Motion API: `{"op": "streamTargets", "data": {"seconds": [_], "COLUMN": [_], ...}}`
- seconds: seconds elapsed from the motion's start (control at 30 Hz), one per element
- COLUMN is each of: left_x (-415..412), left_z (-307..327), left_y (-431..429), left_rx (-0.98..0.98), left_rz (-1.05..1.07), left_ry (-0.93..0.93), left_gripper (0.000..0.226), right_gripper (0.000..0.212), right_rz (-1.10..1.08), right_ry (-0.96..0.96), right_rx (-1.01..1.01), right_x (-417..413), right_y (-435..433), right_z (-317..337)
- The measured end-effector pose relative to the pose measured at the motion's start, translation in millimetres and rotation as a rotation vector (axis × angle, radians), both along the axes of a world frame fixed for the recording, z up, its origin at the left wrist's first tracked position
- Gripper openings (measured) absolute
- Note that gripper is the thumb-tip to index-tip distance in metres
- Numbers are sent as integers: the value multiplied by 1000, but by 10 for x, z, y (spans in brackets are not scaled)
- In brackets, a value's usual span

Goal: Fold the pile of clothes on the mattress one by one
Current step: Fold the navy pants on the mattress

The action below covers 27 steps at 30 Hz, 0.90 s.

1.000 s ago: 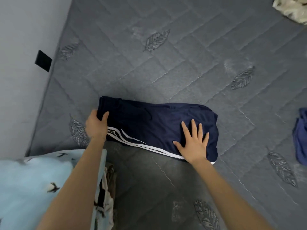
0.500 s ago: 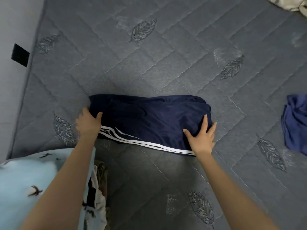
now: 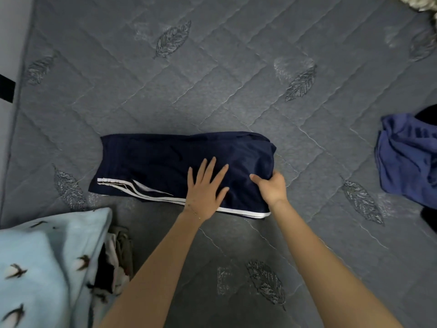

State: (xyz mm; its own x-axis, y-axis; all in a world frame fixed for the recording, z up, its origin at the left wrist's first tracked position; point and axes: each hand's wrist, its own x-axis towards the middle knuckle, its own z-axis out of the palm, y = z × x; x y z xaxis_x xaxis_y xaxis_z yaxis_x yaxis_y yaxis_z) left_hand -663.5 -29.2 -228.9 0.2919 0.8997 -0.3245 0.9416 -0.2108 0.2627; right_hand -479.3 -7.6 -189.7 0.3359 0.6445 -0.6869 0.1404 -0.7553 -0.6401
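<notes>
The dark blue shorts (image 3: 153, 162) lie in the middle of the mattress (image 3: 236, 91), folded into a long flat shape that runs from left to right. White stripes run along the edge closest to the person. The left hand (image 3: 205, 189) lies flat on top of the shorts, near the right half, with its fingers straight and spread apart. The right hand (image 3: 272, 187) is at the right end of the shorts. Its fingers are curled under the cloth and its thumb is on top, so it grips that end. Both bare arms reach in from the bottom of the view. The mattress is grey and soft, with sewn lines that cross and make diamond shapes. Grey leaf pictures (image 3: 173, 39) are sewn on it here and there. At the right side, well apart from the shorts, a lighter blue piece of clothing (image 3: 406, 159) lies in a crumpled heap, with something black (image 3: 428, 114) just behind it. At the bottom left is a light blue cloth with little birds on it (image 3: 42, 256), and more bunched-up clothes (image 3: 118, 252) peek out beside it. A bit of cream cloth (image 3: 423, 2) shows in the top right corner. A pale wall (image 3: 10, 31) runs along the left edge of the mattress, and a small black thing (image 3: 6, 89) is on it.
</notes>
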Motion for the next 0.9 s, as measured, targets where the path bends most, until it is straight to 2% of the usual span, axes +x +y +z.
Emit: {"op": "streamTargets", "data": {"seconds": [0.13,0.33,0.5,0.57,0.63,0.7,0.77,0.83,0.9], "left_x": [318,1087,1920,2176,2307,2351,2325,2212,2030], "left_z": [40,126,169,181,197,177,147,114,54], "left_y": [-245,-713,-997,-1066,-1125,-1189,-1181,-1124,-1016], "left_rx": [-52,-199,-282,-308,-296,-252,-149,-35,-54], "left_rz": [59,192,113,51,9,11,79,168,159], "left_ry": [-5,-37,-60,-107,-178,-188,-139,-14,144], "left_gripper": [63,71,79,72,67,71,66,59,58], "right_gripper": [24,18,24,25,26,26,27,29,26], "right_rz": [56,94,69,41,-5,-24,-11,5,4], "right_ry": [29,-19,-146,-250,-303,-302,-296,-288,-275], "right_rx": [93,72,0,-13,-55,-69,-57,-30,-6], "right_x": [162,854,1681,1949,2106,2166,2129,2043,1932], "right_y": [-182,-614,-903,-971,-1014,-1033,-1003,-959,-902], "right_z": [93,138,207,244,255,237,230,225,232]}}
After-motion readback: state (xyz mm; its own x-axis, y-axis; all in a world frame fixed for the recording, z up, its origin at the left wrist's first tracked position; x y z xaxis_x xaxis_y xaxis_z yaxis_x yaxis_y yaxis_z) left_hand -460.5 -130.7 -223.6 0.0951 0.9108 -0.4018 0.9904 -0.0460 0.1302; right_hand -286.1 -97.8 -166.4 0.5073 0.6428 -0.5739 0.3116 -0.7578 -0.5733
